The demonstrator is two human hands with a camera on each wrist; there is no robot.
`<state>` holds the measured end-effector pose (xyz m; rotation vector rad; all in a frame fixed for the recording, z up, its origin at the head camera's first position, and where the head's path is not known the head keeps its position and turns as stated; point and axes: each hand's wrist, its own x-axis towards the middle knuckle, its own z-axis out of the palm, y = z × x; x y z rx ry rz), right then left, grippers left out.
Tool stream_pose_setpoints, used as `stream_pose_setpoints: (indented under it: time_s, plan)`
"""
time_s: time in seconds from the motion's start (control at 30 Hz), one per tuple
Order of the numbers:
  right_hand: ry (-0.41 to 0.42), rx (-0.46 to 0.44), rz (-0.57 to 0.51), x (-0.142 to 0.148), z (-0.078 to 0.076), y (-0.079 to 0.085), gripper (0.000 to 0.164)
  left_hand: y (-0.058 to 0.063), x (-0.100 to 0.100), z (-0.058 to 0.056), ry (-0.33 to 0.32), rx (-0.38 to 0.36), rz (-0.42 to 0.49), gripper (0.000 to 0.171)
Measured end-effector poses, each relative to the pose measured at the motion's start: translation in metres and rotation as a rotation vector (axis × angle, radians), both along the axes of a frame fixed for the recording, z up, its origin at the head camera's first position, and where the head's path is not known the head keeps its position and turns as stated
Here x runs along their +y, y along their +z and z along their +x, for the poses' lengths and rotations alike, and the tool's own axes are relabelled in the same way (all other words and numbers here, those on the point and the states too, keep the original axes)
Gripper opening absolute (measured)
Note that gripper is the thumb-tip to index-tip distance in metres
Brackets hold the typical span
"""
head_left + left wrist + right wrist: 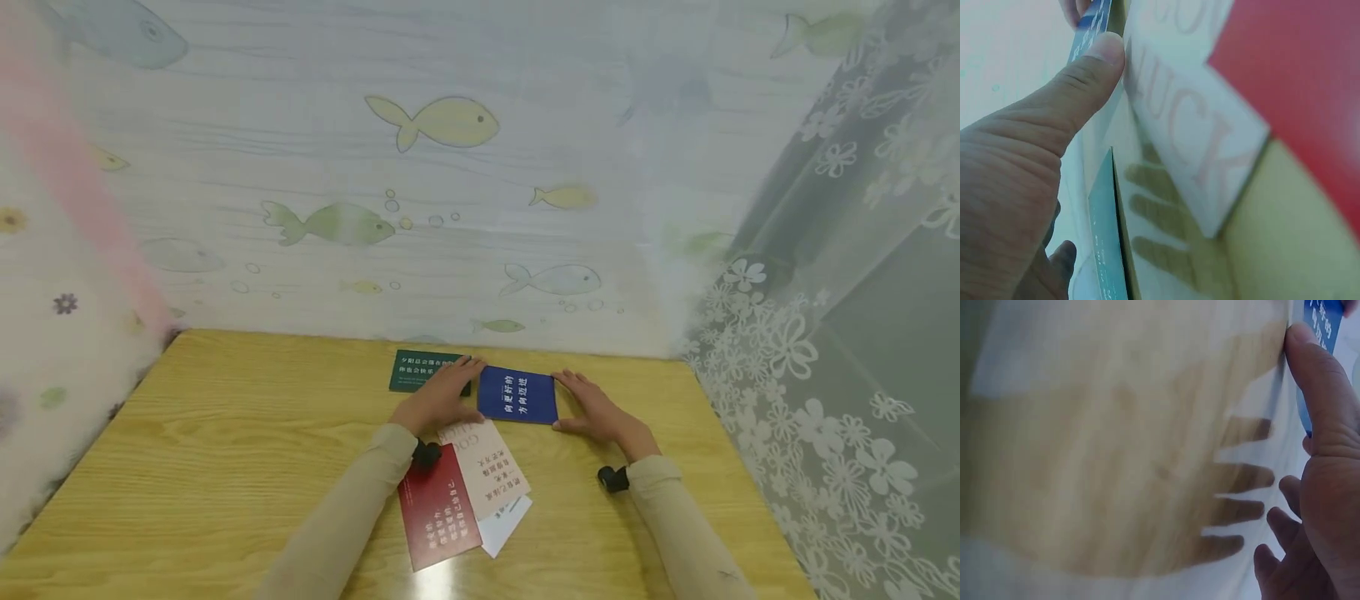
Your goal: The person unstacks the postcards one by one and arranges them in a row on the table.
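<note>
Filling the far side, a fish-print backdrop (315,158) rises behind a wood-grain table (225,467). A red card (442,521) lies on the near side, overlapping a pale pink card (489,471) to its right. The left hand (437,400) and right hand (600,411) are apart, fingers loosely extended, at the left and right edges of a blue card (517,396), positioned between them toward the table's far edge. A green card (412,372) sits left of it, partly hidden by the left hand. A white card (504,531) shows beneath the pale pink card's near end.
</note>
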<state>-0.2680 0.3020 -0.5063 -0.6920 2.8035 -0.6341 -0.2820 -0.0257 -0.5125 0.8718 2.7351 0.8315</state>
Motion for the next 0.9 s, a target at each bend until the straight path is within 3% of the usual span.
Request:
stream_pose_setpoints:
  time_s: [0.27, 0.7, 0.9]
  plan:
    - [0.011, -0.009, -0.007, 0.003, -0.017, -0.004, 0.085, 0.002, 0.001, -0.009, 0.048, -0.058, -0.008, 0.096]
    - [0.041, -0.001, 0.014, -0.001, -0.032, -0.002, 0.095, -0.006, -0.003, -0.024, 0.052, -0.054, -0.015, 0.097]
    - [0.032, -0.026, 0.053, -0.005, -0.038, 0.002, 0.098, -0.004, -0.005, -0.027, 0.077, -0.077, -0.019, 0.098]
